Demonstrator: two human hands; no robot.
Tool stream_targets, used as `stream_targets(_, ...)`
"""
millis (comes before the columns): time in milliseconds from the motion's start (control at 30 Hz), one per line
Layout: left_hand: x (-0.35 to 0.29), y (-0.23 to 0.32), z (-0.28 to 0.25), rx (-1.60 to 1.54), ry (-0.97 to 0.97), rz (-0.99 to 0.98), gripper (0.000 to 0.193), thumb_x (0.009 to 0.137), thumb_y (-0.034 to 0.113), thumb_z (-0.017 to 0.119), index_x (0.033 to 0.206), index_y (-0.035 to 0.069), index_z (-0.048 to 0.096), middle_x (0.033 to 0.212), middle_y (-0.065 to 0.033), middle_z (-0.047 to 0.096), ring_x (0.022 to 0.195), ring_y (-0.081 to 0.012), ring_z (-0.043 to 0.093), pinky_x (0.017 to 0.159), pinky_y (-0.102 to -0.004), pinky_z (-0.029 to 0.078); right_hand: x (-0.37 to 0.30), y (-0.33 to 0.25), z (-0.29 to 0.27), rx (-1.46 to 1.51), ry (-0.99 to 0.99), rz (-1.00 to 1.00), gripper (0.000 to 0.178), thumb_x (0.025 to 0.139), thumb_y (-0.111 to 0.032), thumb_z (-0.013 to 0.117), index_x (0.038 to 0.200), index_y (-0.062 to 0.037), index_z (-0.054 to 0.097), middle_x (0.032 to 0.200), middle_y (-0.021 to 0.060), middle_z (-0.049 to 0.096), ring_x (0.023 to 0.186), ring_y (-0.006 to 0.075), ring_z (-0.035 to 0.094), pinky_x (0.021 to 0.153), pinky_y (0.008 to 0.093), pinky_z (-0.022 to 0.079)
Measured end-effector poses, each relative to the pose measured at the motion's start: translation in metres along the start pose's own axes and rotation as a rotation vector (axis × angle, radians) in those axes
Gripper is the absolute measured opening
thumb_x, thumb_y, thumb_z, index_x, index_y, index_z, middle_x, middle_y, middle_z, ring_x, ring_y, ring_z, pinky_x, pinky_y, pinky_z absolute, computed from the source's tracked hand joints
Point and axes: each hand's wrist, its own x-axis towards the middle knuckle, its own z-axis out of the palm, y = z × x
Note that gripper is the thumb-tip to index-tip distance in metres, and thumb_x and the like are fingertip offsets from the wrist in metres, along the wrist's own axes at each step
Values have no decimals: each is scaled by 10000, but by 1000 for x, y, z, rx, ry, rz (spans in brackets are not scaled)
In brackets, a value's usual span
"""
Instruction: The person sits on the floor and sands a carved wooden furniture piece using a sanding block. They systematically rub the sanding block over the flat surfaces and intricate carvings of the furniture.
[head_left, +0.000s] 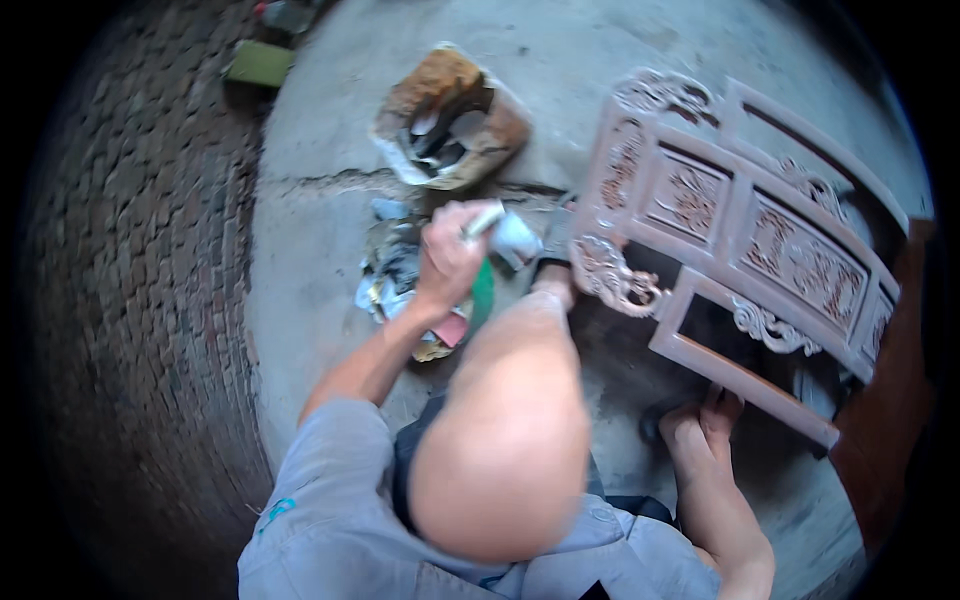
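Observation:
My left hand is closed around a small pale, flat-edged piece, blurred by motion. It is above a pile of crumpled scraps and papers. Beside its fingers is a whitish-blue object whose kind is unclear. At the right, a carved wooden furniture panel leans at a slant, with scrollwork and open gaps between its rails. My right hand is at the panel's near lower rail, its fingers reaching up to the wood; the fingertips are partly hidden behind it.
A worn, open sack with dark and pale bits inside stands on the concrete floor, beyond my left hand. Between my hands rises my bent knee. A brick surface runs along the left, with a green block at its edge.

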Motion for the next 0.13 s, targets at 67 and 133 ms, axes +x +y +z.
stream_targets(67, -53, 9, -18, -129, -22, -225, 178, 965, 127, 739, 1108, 23, 760, 940, -157, 755, 812, -238, 710, 744, -365, 544, 4, -1, 7, 36, -7, -19, 260, 1009, -243, 627, 1090, -22, 736, 997, 236, 729, 972, 443, 704, 874, 527, 538)
stream_targets(133, -108, -3, -4, -229, -144, -365, 174, 977, 174, 743, 1096, 47, 751, 879, -152, 730, 777, -237, 703, 707, -384, 536, 17, -8, -8, 11, 6, -68, 265, 1009, -248, 635, 1086, -17, 740, 987, 242, 729, 961, 440, 707, 874, 530, 538)
